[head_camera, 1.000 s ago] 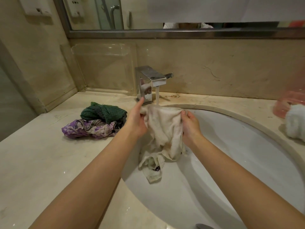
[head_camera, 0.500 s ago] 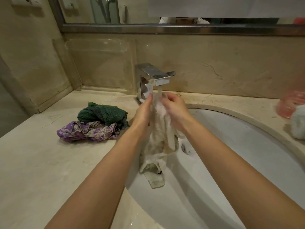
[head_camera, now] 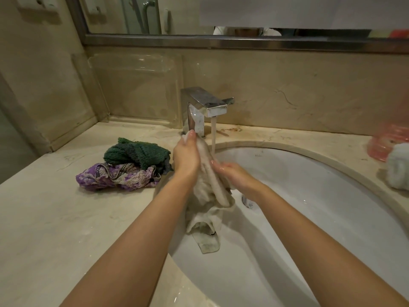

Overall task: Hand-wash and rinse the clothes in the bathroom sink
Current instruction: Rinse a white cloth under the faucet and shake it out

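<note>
Cream garment [head_camera: 208, 196] wet, bunched, hanging into sink [head_camera: 309, 196]; left hand [head_camera: 186, 156] fingers gripping top; right hand [head_camera: 234, 176] seemingly pressing side.

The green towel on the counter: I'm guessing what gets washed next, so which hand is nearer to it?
Left. The left hand grips the top of the beige garment just right of the green towel; the right hand holds the garment farther right, over the sink.

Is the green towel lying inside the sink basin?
No, the green towel lies on the countertop left of the sink, on top of a purple patterned cloth.
</note>
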Motion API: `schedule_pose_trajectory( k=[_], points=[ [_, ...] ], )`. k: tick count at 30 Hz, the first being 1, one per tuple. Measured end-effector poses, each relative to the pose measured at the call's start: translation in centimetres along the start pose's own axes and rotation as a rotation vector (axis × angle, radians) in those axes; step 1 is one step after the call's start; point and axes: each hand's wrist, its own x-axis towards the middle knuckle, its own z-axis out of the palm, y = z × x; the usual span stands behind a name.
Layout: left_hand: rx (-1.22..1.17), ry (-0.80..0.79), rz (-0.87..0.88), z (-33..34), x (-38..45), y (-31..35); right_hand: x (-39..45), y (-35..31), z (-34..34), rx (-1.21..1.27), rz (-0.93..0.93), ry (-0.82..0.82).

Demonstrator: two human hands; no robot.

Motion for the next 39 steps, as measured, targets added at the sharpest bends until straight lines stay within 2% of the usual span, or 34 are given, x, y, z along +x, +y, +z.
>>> schedule_pose_trajectory(
  k=[2,4,6,8,12,15,17,19,21,25,28,32,33,36,39],
  points=[
    [-0.084,0.007,0.025,-0.1,-0.1,0.0,0.2,0.5,-0.5,-0.123,-0.03,0.084],
    [-0.089,0.0,0.035,0.1,-0.3,0.0,0.4,0.6,-0.7,-0.193,-0.086,0.258],
    [-0.058,-0.025,0.053,0.1,-0.2,-0.2,0.3,0.4,-1.0,-0.187,-0.176,0.418],
    [-0.006,-0.035,0.05,0.2,0.0,-0.4,0.0,-0.2,-1.3,-0.093,-0.225,0.502],
    [0.139,-0.045,-0.013,0.3,0.7,-0.7,0.0,-1.2,-0.7,0.218,-0.16,0.433],
    [0.226,-0.023,-0.068,0.2,0.9,-0.3,0.8,-1.5,-0.5,0.335,-0.09,0.389],
    [0.148,-0.114,-0.137,0.2,0.6,-0.1,0.9,-1.6,-0.5,0.403,-0.074,0.383],
    [0.089,-0.282,-0.177,0.3,0.4,-0.5,1.0,-1.6,-0.5,0.434,-0.083,0.373],
    [0.128,-0.402,-0.152,0.7,-0.1,-1.0,1.2,-1.5,-0.5,0.464,-0.088,0.362],
    [0.205,-0.491,-0.072,0.8,-0.1,-1.1,1.1,-1.1,-1.0,0.625,-0.015,0.236],
    [0.256,-0.465,-0.059,0.5,0.4,-1.8,0.7,-0.8,-1.1,0.675,-0.016,0.092],
    [0.382,-0.276,-0.131,0.4,1.0,-2.0,0.2,-0.8,-1.5,0.826,-0.016,-0.09],
    [0.403,-0.257,-0.134,0.4,1.1,-1.9,0.1,-0.8,-1.6,0.817,-0.022,-0.085],
    [0.444,-0.208,-0.074,0.5,0.9,-1.8,0.4,-0.9,-1.7,0.602,-0.022,0.162],
    [0.403,-0.179,-0.003,0.8,0.6,-1.5,0.7,-1.6,-1.2,0.542,-0.009,0.286]
  ],
)
